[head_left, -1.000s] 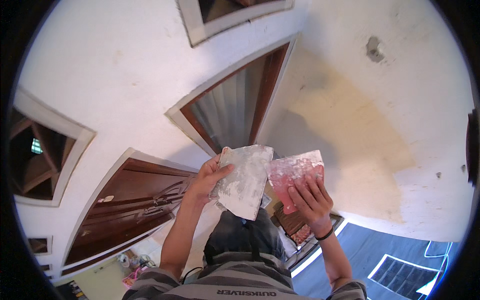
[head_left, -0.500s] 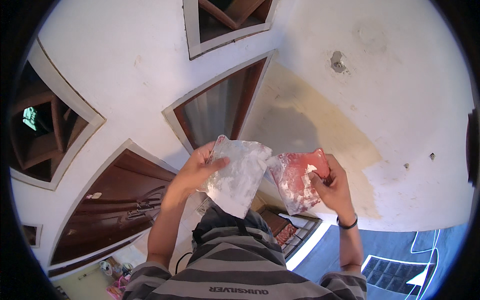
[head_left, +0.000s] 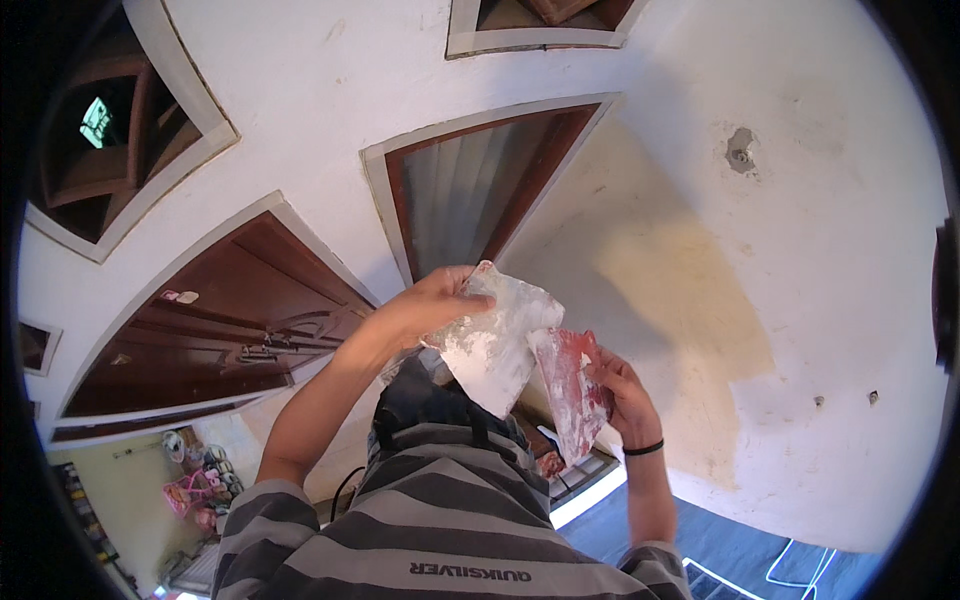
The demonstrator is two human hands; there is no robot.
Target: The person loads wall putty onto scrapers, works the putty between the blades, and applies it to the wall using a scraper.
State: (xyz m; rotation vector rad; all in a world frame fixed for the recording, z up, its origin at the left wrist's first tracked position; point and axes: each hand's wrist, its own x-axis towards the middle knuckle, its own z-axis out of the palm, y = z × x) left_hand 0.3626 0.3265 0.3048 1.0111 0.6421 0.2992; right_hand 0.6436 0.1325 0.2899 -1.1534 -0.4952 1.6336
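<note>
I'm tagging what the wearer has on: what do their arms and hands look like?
Short sleeves, striped in dark and lighter grey. The left hand is bare, no band visible. The right hand is bare too, with a thin black band at the wrist.

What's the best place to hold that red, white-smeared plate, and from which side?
Probably the right edge of the red plate, coming from the right and pinching across it. It looks thin and flat, and its upper left side sits close to the whitish plate in the left hand. The right hand holds it on that right side.
</note>
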